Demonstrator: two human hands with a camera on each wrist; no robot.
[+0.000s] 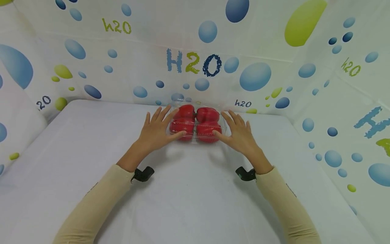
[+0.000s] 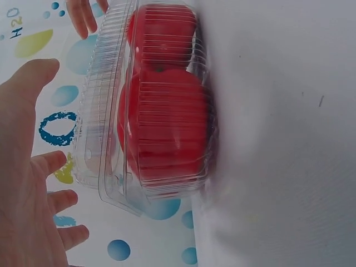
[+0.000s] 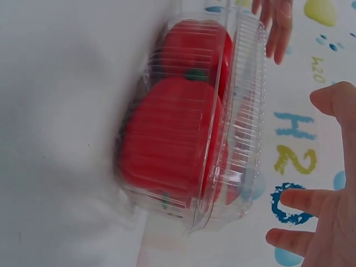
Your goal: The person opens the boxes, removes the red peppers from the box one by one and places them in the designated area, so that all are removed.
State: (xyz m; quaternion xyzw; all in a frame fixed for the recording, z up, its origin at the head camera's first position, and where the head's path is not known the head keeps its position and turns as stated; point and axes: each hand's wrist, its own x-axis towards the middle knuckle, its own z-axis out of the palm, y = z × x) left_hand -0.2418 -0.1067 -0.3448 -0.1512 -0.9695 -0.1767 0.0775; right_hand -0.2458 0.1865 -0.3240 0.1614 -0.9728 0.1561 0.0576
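A clear plastic clamshell box [image 1: 195,124] holding several red peppers [image 1: 185,112] stands shut on the white table [image 1: 91,145] near its far edge. My left hand [image 1: 156,130] lies open at the box's left side, fingers spread and straight, thumb at the front corner. My right hand [image 1: 239,132] mirrors it on the right side. In the left wrist view the box [image 2: 105,111] and peppers [image 2: 167,122] sit a small gap from my left hand [image 2: 22,189]. The right wrist view shows the box [image 3: 245,111], peppers [image 3: 172,139] and my right hand [image 3: 334,222], also slightly apart.
A white sheet printed with blue and green bubbles and "H2O" [image 1: 194,63] walls the table on the far, left and right sides. Black wrist mounts [image 1: 143,174] [image 1: 245,174] sit at my cream sleeves. Bare tabletop lies between my forearms.
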